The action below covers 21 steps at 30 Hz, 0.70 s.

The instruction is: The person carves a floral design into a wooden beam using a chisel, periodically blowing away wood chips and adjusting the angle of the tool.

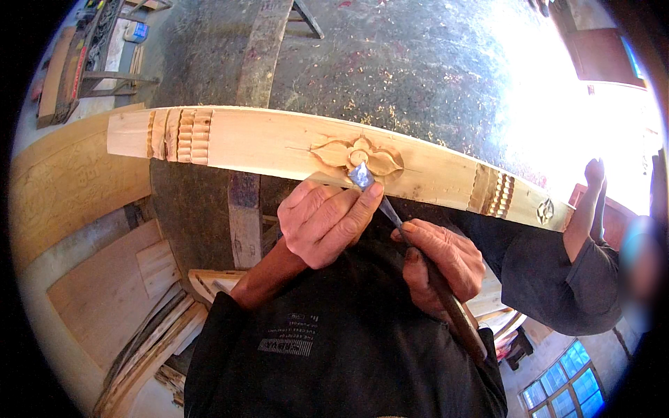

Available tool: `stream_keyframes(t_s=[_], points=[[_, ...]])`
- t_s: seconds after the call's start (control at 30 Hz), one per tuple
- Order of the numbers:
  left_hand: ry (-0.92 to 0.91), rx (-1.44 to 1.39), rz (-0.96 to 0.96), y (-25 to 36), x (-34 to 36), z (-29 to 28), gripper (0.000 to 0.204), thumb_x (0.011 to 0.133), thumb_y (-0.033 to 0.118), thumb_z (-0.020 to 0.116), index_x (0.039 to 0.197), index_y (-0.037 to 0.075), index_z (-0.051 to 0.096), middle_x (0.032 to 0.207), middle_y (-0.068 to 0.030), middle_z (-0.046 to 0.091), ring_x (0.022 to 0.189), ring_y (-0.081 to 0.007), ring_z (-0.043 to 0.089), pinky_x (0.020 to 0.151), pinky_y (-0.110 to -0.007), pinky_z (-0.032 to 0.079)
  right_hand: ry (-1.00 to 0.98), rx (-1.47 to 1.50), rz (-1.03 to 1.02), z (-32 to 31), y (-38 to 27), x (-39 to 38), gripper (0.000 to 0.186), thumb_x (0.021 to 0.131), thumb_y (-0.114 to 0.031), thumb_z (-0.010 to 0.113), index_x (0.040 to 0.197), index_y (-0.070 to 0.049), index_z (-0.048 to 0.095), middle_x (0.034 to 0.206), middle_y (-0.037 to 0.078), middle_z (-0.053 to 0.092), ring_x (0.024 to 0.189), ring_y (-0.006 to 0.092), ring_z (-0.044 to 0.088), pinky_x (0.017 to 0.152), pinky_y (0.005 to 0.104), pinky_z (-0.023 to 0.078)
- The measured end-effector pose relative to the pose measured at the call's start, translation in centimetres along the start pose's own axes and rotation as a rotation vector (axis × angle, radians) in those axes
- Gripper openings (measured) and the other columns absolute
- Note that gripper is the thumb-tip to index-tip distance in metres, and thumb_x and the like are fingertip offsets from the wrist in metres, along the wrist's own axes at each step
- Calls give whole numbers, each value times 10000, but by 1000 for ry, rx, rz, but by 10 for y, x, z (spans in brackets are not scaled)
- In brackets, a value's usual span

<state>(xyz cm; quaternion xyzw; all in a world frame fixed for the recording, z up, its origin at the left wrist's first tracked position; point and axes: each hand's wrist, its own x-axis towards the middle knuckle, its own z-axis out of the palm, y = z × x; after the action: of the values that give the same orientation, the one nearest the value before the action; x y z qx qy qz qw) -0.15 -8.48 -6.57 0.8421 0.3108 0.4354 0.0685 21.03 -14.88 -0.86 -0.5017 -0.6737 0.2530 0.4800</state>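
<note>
A long pale wooden plank (258, 143) lies crosswise in front of me. At its middle is a carved flower (383, 162) with pointed petals and a round centre. Ribbed bands are cut near both ends. My right hand (446, 261) is closed around the dark wooden handle of a carving chisel (456, 317), which slants up to the left. Close to the plank's near edge, my left hand (324, 223) has its fingers curled and its thumb against the chisel's metal blade. The bright, wide blade tip meets the flower's lower part; its exact contact is hard to see.
Another person in a dark shirt (557, 279) is at the right, by the plank's far end. A large carved panel (77, 181) and stacked boards (150, 341) stand at the left. A beam (244, 223) runs beneath the plank. Wood chips litter the dark floor (397, 70).
</note>
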Motion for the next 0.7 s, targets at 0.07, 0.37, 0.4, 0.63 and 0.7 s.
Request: stream_keyframes(t_s=[0.07,0.37,0.4,0.63,0.7], points=[[10,20,12,1,0,2,500,743,61,781,1237,-15,805,946,-90,763,745,-186,698,684,-345,577,-19,17,2,-2,3,-1,271,805,46,748,1067,106,781,907,228,797,835,348,829,790,424,683],[12,45,-4,4,2,3,488,754,45,777,1236,-26,802,904,-79,745,729,-187,688,692,-351,581,-39,69,-17,-4,16,-4,254,855,11,752,1090,102,776,931,223,804,848,347,829,795,425,682],[20,47,2,4,2,4,491,753,45,776,1238,-27,802,900,-77,742,728,-187,687,693,-352,581,-39,75,-25,-4,17,-5,250,862,4,752,1091,102,776,930,223,804,847,347,830,794,425,682],[23,76,-12,5,4,6,509,739,48,776,1241,-28,801,878,-64,736,717,-181,678,693,-348,580,-49,93,-39,-4,22,-3,277,839,4,762,1096,106,773,955,231,803,861,358,828,804,432,679],[28,87,-14,4,4,6,515,734,54,776,1242,-26,802,874,-61,736,714,-179,675,687,-346,576,-46,93,-66,-1,26,-3,295,821,8,767,1100,105,772,962,233,803,863,360,827,805,433,678]])
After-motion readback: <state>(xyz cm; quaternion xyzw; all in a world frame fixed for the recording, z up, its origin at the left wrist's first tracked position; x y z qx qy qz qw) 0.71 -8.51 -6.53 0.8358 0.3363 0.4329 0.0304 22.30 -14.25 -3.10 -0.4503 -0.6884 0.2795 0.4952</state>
